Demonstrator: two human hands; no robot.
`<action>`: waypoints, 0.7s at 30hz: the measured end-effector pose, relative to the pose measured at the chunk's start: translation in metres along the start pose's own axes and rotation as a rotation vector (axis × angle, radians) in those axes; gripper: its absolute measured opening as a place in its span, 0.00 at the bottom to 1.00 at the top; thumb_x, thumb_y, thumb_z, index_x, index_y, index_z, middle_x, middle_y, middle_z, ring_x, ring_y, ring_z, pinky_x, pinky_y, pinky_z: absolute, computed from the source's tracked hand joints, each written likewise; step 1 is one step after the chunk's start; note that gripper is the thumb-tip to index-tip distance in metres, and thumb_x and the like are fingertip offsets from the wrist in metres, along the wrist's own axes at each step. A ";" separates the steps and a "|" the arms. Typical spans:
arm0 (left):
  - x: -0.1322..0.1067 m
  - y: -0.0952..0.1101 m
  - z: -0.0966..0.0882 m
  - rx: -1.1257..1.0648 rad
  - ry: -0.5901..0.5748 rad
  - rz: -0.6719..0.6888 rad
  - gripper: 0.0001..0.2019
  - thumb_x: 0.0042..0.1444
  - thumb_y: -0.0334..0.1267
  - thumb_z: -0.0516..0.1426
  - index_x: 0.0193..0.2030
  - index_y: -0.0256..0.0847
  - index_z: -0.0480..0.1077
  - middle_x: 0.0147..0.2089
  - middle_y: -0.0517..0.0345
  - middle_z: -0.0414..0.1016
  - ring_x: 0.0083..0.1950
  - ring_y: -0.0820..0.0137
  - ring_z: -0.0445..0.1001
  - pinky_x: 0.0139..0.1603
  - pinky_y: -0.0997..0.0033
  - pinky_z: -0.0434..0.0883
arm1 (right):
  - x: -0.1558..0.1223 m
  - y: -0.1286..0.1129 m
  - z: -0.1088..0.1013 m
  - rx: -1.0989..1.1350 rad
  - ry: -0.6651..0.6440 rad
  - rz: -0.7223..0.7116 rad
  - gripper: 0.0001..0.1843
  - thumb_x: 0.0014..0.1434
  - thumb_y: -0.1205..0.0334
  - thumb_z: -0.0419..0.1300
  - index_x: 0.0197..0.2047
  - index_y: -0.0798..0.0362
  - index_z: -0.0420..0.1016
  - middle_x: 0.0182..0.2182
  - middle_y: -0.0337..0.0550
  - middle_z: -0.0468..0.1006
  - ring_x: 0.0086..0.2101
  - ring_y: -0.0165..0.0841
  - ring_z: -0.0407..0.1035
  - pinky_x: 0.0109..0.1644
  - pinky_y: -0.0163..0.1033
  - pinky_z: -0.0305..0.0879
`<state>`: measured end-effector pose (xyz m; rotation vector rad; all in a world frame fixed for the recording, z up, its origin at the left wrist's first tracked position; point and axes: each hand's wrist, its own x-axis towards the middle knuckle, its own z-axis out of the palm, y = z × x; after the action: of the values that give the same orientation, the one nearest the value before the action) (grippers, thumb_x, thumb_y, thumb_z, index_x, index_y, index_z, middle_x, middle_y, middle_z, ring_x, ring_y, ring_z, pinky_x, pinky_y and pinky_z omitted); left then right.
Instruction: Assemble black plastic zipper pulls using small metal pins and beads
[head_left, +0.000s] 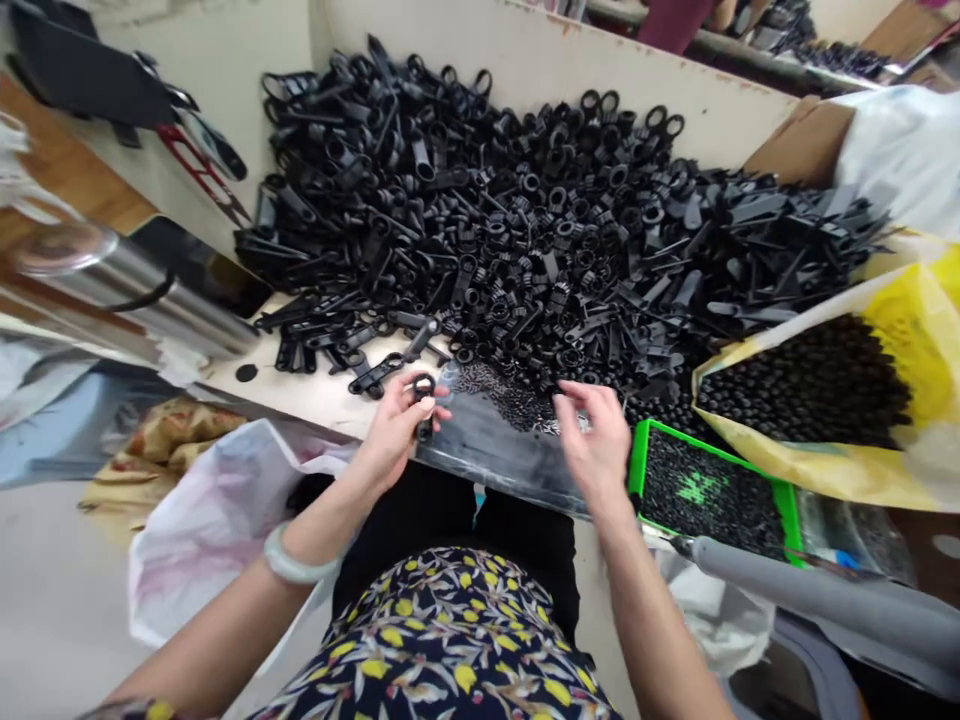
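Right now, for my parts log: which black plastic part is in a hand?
The ring-ended part pinched in the left hand; the others lie in the heap.

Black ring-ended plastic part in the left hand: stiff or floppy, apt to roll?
Probably stiff: the ring-ended part holds its shape in the left hand. Likely light, being thin-walled. Probably won't roll far; pieces in the heap lie tangled.

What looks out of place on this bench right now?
A small black disc lies alone on the pale bench, apart from the heap of black plastic parts. Tiny dark pieces also look spilled across the shiny sheet beside the right hand.
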<state>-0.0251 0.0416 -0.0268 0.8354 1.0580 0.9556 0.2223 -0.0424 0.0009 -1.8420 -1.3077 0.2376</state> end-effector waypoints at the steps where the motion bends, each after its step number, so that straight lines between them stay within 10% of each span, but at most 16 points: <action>1: 0.010 0.002 0.000 0.004 -0.008 0.015 0.26 0.50 0.38 0.66 0.55 0.43 0.64 0.48 0.54 0.80 0.35 0.69 0.80 0.34 0.71 0.72 | -0.001 0.014 -0.008 -0.113 0.018 0.043 0.17 0.70 0.50 0.57 0.51 0.50 0.80 0.43 0.48 0.81 0.42 0.40 0.75 0.55 0.48 0.71; 11: 0.077 0.021 0.011 0.032 0.028 0.067 0.22 0.52 0.27 0.58 0.53 0.43 0.61 0.45 0.57 0.80 0.38 0.70 0.82 0.38 0.70 0.75 | 0.016 0.039 -0.014 -0.467 -0.304 0.225 0.19 0.68 0.52 0.56 0.58 0.46 0.74 0.40 0.41 0.85 0.39 0.39 0.78 0.40 0.41 0.65; 21: -0.003 0.028 0.007 -0.330 -0.171 -0.318 0.17 0.53 0.25 0.60 0.51 0.33 0.74 0.56 0.40 0.81 0.51 0.62 0.81 0.52 0.65 0.77 | 0.025 0.035 -0.012 -0.644 -0.297 0.226 0.19 0.68 0.46 0.59 0.56 0.44 0.81 0.42 0.42 0.88 0.41 0.44 0.80 0.41 0.44 0.65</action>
<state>-0.0257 0.0486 0.0012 0.4504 0.8260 0.7465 0.2640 -0.0312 -0.0097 -2.5838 -1.4884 0.2316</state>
